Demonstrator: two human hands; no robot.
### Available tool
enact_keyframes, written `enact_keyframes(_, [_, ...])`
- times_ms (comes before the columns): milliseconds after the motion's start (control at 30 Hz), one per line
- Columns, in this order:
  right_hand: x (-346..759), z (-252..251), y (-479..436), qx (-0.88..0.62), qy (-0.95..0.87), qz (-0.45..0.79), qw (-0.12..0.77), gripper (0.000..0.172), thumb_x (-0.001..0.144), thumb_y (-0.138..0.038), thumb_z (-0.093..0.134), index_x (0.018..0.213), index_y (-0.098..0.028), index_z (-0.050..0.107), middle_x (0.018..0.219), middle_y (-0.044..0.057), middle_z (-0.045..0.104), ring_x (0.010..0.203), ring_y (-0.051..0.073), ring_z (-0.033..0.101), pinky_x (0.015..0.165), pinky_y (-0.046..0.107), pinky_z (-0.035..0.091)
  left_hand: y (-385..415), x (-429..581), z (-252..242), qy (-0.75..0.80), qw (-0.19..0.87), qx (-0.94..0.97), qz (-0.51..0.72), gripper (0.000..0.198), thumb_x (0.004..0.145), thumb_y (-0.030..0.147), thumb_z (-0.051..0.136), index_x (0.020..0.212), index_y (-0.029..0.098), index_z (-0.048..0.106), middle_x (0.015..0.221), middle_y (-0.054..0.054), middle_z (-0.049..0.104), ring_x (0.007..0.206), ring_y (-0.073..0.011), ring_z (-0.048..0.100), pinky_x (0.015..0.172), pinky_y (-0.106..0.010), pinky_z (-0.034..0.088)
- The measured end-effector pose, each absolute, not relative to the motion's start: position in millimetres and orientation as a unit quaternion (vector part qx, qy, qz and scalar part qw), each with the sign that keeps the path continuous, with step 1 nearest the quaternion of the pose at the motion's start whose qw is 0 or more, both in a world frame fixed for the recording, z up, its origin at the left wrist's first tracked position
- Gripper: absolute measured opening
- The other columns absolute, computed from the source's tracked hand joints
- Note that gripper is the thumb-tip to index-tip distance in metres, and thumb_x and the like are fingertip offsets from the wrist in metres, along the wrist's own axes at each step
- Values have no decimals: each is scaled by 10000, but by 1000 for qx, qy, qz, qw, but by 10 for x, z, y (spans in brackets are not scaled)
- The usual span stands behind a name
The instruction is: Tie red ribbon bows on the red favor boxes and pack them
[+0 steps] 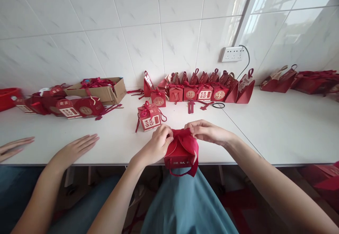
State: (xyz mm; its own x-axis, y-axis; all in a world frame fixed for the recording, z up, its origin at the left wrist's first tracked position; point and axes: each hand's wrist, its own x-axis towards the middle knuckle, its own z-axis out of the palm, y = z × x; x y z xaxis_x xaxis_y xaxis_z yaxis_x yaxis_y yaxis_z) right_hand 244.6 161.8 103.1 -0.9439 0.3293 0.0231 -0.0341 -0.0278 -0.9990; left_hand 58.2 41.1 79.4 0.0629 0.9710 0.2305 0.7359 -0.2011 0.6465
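A red gift box with rope handles sits at the front edge of the table, partly overhanging it. Across its top runs a wide red ribbon, gathered at the middle, with one end hanging down the right side. My left hand is closed, pinching the ribbon at the box's upper left; the exact spot is hidden behind my fingers. At the upper right, my right hand pinches the ribbon between thumb and fingers. Just behind my left hand stands a finished-looking red box with a bow and cord handles.
A row of red boxes lines the tiled wall, with loose ribbon pieces and a black ring before it. To the left are a cardboard box of ribbons and more red boxes. A co-worker's hand lies flat nearby.
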Motion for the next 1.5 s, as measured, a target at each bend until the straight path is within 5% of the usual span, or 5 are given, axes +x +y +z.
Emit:
enact_keyframes(367, [2486, 1074, 1509, -66, -561, 792, 231, 255, 735, -339, 731, 642, -166, 568, 677, -23, 488, 571, 82, 390, 569, 237, 336, 482, 763, 939, 656, 146, 655, 346, 109, 794, 223, 532, 698, 195, 489, 826, -16, 528, 816, -192, 521, 810, -360, 397])
enact_keyframes(833, [2792, 1210, 1737, -89, -506, 739, 436, 235, 677, -344, 779, 668, -202, 593, 622, -40, 512, 455, 64, 342, 452, 236, 299, 351, 227, 1163, 370, 454, 225, 778, 30, 703, 168, 580, 692, 148, 560, 612, 11, 520, 458, -56, 413, 461, -180, 404])
enact_keyframes(1067, [2888, 1193, 1786, -116, -602, 639, 463, 248, 721, -438, 745, 696, -220, 628, 667, -3, 577, 569, 115, 470, 553, 277, 399, 126, 7, 1085, 492, 346, 395, 694, 230, 571, 128, 737, 793, 153, 677, 891, -74, 676, 827, -195, 641, 747, -277, 531])
enact_keyframes(1333, [2855, 1189, 1774, -72, -617, 584, 523, 150, 713, -378, 758, 751, -266, 666, 691, 0, 582, 659, 156, 514, 657, 327, 450, 77, -115, 1050, 716, 73, 445, 532, 232, 769, 350, 600, 607, 196, 539, 537, 11, 600, 500, -120, 519, 521, -236, 417])
enact_keyframes(1500, [2945, 1137, 1811, -30, -614, 623, 483, 165, 667, -342, 760, 651, -230, 640, 616, -1, 524, 608, 144, 467, 578, 287, 405, 95, -59, 993, 626, 207, 336, 673, 138, 671, 305, 607, 635, 171, 604, 750, -41, 675, 702, -190, 621, 634, -288, 502])
